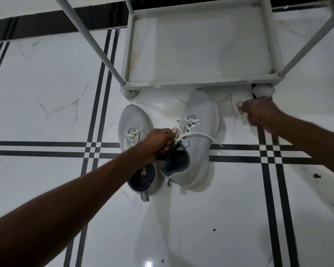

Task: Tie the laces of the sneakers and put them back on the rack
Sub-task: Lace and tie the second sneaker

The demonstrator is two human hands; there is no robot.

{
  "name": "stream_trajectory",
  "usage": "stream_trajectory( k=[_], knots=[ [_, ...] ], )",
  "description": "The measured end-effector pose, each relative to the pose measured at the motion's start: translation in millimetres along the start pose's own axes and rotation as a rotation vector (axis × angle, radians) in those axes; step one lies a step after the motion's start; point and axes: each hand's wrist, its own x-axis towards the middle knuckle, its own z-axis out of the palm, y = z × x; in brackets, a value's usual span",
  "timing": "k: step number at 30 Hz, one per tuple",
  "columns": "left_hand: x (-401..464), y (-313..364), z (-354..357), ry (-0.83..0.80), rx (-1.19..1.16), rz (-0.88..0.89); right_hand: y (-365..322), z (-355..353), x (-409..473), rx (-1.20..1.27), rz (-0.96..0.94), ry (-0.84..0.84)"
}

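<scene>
The floor is white marble-pattern tile with black stripe lines. A grey rack stands at the top of the view; its bottom shelf carries nothing that I can see.

Location: both sneakers sit on the floor just in front of the rack, side by side and close together. The left sneaker lies a little nearer to me; the toe of the right sneaker nearly reaches the rack's front edge.

Orientation: each sneaker's long axis runs roughly from me toward the rack. Toes point at the rack, heel openings face me. The right sneaker appears tipped, heel raised slightly, though I cannot confirm this.

Grip state:
- My left hand is closed, thumb and fingers pinching one lace of the right sneaker at the top eyelets. From the pinch a free end trails rightward across the shoe.
- My right hand is held out to the right, fingers curled. It is blurred; I cannot tell whether it is closed on a lace end.

Progress, as I judge it: tying of the right sneaker is at an early stage, with no bow visible. The left sneaker's laces look loose, partly hidden by my arm. Remaining: finish both knots, then set both sneakers on the rack.
</scene>
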Motion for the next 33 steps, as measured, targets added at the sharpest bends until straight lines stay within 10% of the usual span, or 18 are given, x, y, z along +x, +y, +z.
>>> stream_trajectory(
  k=[6, 12, 21, 33],
  knots=[
    [0.0, 14.3, 27.9, -0.105, -0.022, 0.025, -11.0, 45.5, -47.6, -0.275, -0.209, -0.308],
    [-0.9, 10.3, 33.0, -0.108, -0.134, 0.007, 1.2, 66.8, -58.5, -0.650, -0.430, -0.101],
    [-2.5, 9.8, 30.3, -0.149, -0.159, -0.029, 8.0, 90.7, -50.8, -0.439, -0.290, 0.054],
    [-6.9, 7.8, 31.3, -0.161, -0.159, -0.042, -8.9, 84.7, -55.6, -0.029, -0.018, -0.217]
  ],
)
